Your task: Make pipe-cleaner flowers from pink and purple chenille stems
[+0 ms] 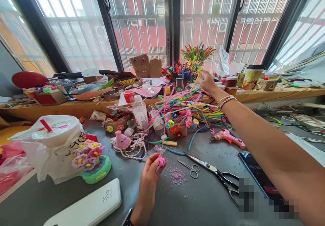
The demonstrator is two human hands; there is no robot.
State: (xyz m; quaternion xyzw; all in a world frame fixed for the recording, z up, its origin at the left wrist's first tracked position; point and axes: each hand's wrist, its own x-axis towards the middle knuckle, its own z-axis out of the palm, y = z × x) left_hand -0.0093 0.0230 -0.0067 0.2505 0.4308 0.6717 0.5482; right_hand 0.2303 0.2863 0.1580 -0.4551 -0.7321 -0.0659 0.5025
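My left hand (149, 173) is low over the grey table, its fingertips pinching a small pink pipe-cleaner flower (161, 160) with a thin pink stem rising from it. Stretched far forward, my right hand (206, 81) has its fingers closed around a yellow pipe cleaner (197, 80) by the windowsill. Below that hand spreads a large heap of loose multicoloured pipe cleaners (200, 107). Small scissors (190, 167) and large black-handled scissors (215, 172) lie right of my left hand, beside pink fuzz clippings (177, 176).
A pink glue gun (230, 138) and a phone (261, 175) lie under and beside my right arm. On the left are a bagged drink cup (56, 134), a green-based flower ornament (98, 172) and a white power bank (88, 205). Plastic bottles (140, 114) and bead strings (138, 144) stand mid-table.
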